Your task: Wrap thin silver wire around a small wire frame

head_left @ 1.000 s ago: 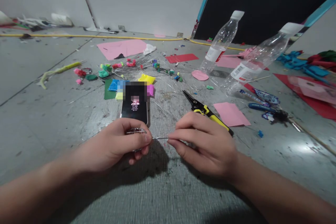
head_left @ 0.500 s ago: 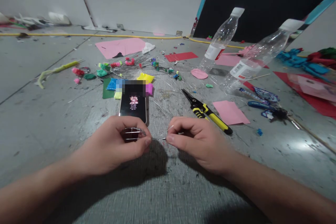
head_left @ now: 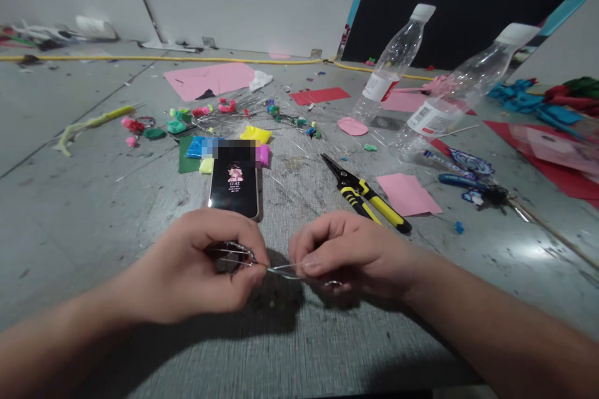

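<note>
Thin silvery wire (head_left: 281, 272) runs between my two hands above the front of the grey table. My left hand (head_left: 210, 262) is closed, thumb and forefinger pinching the wire; a bent, partly twisted loop of it shows inside the curled fingers. Opposite it, my right hand (head_left: 346, 255) pinches other strands between thumb and fingers, and a short piece shows below its palm. The strands cross in the gap between the hands. Just beyond my left hand lies a phone (head_left: 234, 184) with its screen lit. Pliers with yellow and black handles (head_left: 362, 193) rest beyond my right hand.
Two clear plastic bottles (head_left: 381, 86) (head_left: 430, 115) stand at the right. Small packets, including a yellow one (head_left: 255, 134), and wires with colourful bits (head_left: 178, 121) lie behind the phone. Pink paper (head_left: 409, 194) is beside the pliers. Keys and charms (head_left: 491, 193) lie far right.
My right hand has turned and come slightly lower, and the strands between the hands now cross. My left hand keeps its pinch, slightly lower. The whole view has shifted a little.
</note>
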`<state>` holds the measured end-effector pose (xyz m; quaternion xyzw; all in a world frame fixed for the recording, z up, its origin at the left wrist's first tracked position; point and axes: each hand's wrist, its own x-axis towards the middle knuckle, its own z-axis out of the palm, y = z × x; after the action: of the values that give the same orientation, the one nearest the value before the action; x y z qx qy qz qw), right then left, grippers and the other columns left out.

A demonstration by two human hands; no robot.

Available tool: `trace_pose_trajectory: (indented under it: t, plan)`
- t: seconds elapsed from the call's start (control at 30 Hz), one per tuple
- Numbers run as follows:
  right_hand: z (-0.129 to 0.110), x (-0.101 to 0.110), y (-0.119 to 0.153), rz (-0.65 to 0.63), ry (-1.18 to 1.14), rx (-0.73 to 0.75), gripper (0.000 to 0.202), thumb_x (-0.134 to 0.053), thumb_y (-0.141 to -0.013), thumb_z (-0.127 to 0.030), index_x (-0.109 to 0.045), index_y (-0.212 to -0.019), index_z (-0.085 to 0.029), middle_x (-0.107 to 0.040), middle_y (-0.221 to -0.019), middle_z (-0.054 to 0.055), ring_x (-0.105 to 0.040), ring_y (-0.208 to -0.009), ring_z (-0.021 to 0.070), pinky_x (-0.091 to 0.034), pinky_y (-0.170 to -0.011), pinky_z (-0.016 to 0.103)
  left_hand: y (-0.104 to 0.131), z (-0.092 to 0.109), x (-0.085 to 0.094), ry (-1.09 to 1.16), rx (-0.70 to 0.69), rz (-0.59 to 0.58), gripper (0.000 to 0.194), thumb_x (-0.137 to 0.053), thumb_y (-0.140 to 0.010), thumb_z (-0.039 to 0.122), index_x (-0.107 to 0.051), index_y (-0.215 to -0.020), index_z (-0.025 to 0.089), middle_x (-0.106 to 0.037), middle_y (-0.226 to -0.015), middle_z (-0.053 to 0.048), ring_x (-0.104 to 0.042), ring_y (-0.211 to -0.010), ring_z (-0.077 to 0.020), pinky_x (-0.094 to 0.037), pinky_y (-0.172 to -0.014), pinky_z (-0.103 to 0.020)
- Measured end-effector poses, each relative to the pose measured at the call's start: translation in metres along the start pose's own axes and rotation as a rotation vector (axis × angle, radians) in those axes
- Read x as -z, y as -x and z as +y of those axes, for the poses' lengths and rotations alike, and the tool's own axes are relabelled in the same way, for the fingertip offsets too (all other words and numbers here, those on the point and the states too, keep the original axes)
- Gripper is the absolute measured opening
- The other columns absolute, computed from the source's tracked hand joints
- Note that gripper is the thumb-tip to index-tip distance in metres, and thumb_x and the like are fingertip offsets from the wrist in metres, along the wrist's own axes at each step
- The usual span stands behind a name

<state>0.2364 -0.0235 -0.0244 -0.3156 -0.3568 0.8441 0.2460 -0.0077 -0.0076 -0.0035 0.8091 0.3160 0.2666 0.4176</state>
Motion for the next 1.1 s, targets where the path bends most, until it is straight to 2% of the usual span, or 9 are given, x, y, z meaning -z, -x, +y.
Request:
trace_pose_trajectory:
  t: [0.1, 0.17, 0.3, 0.5, 0.6, 0.7, 0.83, 1.0, 1.1]
  plan:
    - [0.004, 0.000, 0.000, -0.089, -0.027, -0.016, 0.024, -0.094, -0.071, -0.030, -0.076, -0.075, -0.015, -0.062, -0.057, -0.003, -0.046, -0.042, 0.0046, -0.031, -0.038, 0.016, 0.000, 0.000, -0.002, 0.105, 0.101, -0.034, 0.011, -0.071, -0.080, 0.017, -0.072, -0.071, 0.022, -0.071, -0.061, 0.003, -0.059, -0.054, -0.0120, -0.047, -0.051, -0.020]
    - [0.006, 0.001, 0.000, -0.092, -0.007, 0.023, 0.026, -0.093, -0.076, -0.035, -0.076, -0.080, -0.015, -0.063, -0.058, -0.003, -0.046, -0.042, 0.0048, -0.032, -0.038, 0.016, -0.001, -0.001, -0.002, 0.183, 0.191, -0.038, 0.009, -0.073, -0.079, 0.019, -0.072, -0.070, 0.022, -0.071, -0.060, 0.002, -0.059, -0.052, -0.0120, -0.046, -0.048, -0.019]
    - [0.003, 0.002, 0.002, 0.024, 0.165, 0.198, 0.022, -0.086, -0.084, -0.036, -0.077, -0.086, -0.016, -0.066, -0.067, -0.002, -0.050, -0.049, 0.0063, -0.036, -0.042, 0.017, -0.002, -0.006, -0.002, 0.344, 0.344, -0.035, 0.010, -0.074, -0.079, 0.022, -0.071, -0.070, 0.021, -0.066, -0.055, 0.004, -0.053, -0.047, -0.0092, -0.040, -0.044, -0.016]
    - [-0.009, -0.006, 0.011, 0.216, 0.626, 0.523, 0.011, -0.082, -0.082, -0.024, -0.078, -0.089, -0.016, -0.069, -0.079, 0.001, -0.060, -0.065, 0.0109, -0.046, -0.054, 0.022, -0.007, -0.007, -0.002, 0.413, 0.444, -0.050, 0.014, -0.074, -0.080, 0.023, -0.070, -0.067, 0.020, -0.057, -0.049, 0.007, -0.047, -0.046, -0.0078, -0.034, -0.043, -0.015]
    - [-0.011, -0.005, 0.012, 0.260, 0.685, 0.508, 0.005, -0.079, -0.081, -0.016, -0.079, -0.085, -0.016, -0.070, -0.076, 0.000, -0.059, -0.063, 0.0095, -0.046, -0.054, 0.020, -0.007, -0.006, -0.002, 0.398, 0.463, -0.028, 0.016, -0.075, -0.080, 0.023, -0.070, -0.066, 0.020, -0.058, -0.051, 0.007, -0.048, -0.047, -0.0077, -0.035, -0.044, -0.015]
    - [-0.009, 0.001, 0.010, 0.146, 0.429, 0.301, 0.006, -0.081, -0.084, -0.023, -0.079, -0.085, -0.017, -0.068, -0.068, -0.002, -0.054, -0.052, 0.0066, -0.041, -0.044, 0.016, -0.005, -0.006, -0.002, 0.405, 0.461, -0.018, 0.015, -0.076, -0.079, 0.022, -0.070, -0.066, 0.020, -0.061, -0.052, 0.006, -0.050, -0.048, -0.0079, -0.037, -0.045, -0.015]
    - [-0.005, 0.008, 0.007, -0.030, 0.140, 0.162, 0.007, -0.085, -0.084, -0.023, -0.081, -0.087, -0.017, -0.072, -0.069, 0.000, -0.063, -0.056, 0.0088, -0.047, -0.042, 0.014, -0.004, -0.003, -0.003, 0.518, 0.486, -0.050, 0.013, -0.077, -0.079, 0.021, -0.071, -0.067, 0.021, -0.060, -0.051, 0.006, -0.047, -0.046, -0.0078, -0.035, -0.042, -0.015]
    - [-0.007, 0.007, 0.010, -0.117, 0.203, 0.217, 0.008, -0.084, -0.089, -0.020, -0.084, -0.097, -0.017, -0.079, -0.081, 0.004, -0.071, -0.067, 0.0107, -0.057, -0.050, 0.015, -0.006, 0.002, -0.004, 0.658, 0.566, -0.097, 0.013, -0.082, -0.074, 0.021, -0.071, -0.066, 0.021, -0.062, -0.051, 0.006, -0.046, -0.044, -0.0067, -0.037, -0.041, -0.013]
    - [-0.009, 0.005, 0.012, -0.108, 0.421, 0.453, 0.007, -0.079, -0.094, -0.018, -0.084, -0.098, -0.017, -0.079, -0.083, 0.005, -0.070, -0.065, 0.0106, -0.058, -0.052, 0.018, -0.004, 0.001, -0.004, 0.753, 0.586, -0.097, 0.015, -0.084, -0.074, 0.023, -0.072, -0.067, 0.021, -0.063, -0.051, 0.005, -0.046, -0.043, -0.0063, -0.038, -0.040, -0.012]
